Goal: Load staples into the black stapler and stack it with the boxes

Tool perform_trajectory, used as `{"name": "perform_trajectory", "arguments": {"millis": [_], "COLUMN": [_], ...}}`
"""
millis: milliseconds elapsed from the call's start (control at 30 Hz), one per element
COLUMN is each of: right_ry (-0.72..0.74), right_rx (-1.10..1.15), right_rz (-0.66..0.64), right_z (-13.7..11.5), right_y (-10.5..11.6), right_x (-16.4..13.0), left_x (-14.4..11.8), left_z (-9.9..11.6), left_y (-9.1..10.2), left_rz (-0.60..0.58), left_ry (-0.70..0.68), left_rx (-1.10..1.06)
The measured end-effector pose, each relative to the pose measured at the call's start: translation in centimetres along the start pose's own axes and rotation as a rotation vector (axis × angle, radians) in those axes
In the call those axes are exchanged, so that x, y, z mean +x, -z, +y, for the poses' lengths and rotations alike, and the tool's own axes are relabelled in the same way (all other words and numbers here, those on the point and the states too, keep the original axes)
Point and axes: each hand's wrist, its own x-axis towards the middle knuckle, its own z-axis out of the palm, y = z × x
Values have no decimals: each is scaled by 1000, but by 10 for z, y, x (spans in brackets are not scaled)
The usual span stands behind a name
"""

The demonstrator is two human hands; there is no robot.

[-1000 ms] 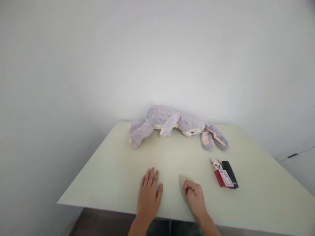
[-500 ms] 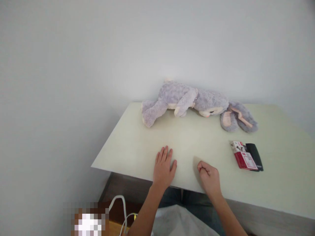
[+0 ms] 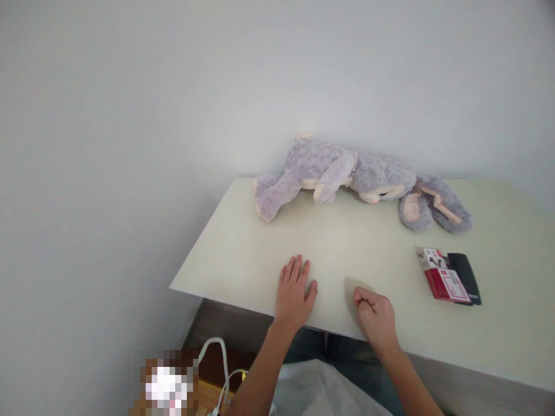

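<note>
My left hand (image 3: 295, 297) lies flat, palm down, on the table near its front edge, with fingers stretched and slightly spread. To its right, my right hand (image 3: 376, 316) is closed in a fist at the same edge, and no object shows in it. Behind both hands a grey-purple plush rabbit (image 3: 321, 162) lies on its side, its long ears (image 3: 444, 202) toward the right. Right of my fist lie a red and white box (image 3: 446, 283) and a black flat item (image 3: 465, 277), side by side. Neither hand touches these things.
The pale table (image 3: 225, 260) meets a plain grey wall (image 3: 173, 115) behind the rabbit. At lower left, below the table edge, white cables (image 3: 223, 352) run beside a brown surface and a pixelated patch.
The view has turned slightly left, so the table, rabbit, box and hands appear a little further right. Both hands keep the same pose.
</note>
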Motion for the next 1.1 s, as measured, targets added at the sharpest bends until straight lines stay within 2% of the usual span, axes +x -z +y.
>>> {"name": "perform_trajectory", "arguments": {"millis": [600, 933, 1100], "right_ry": [-31, -49, -68], "right_rx": [37, 50, 27], "right_rz": [4, -25, -50], "right_z": [5, 11, 13], "right_y": [-1, 2, 7], "right_x": [-5, -8, -12], "left_x": [-1, 0, 0], "left_z": [4, 8, 10], "left_y": [2, 11, 14], "left_rz": [-8, -29, -35], "left_ry": [16, 38, 71], "left_rx": [28, 29, -36]}}
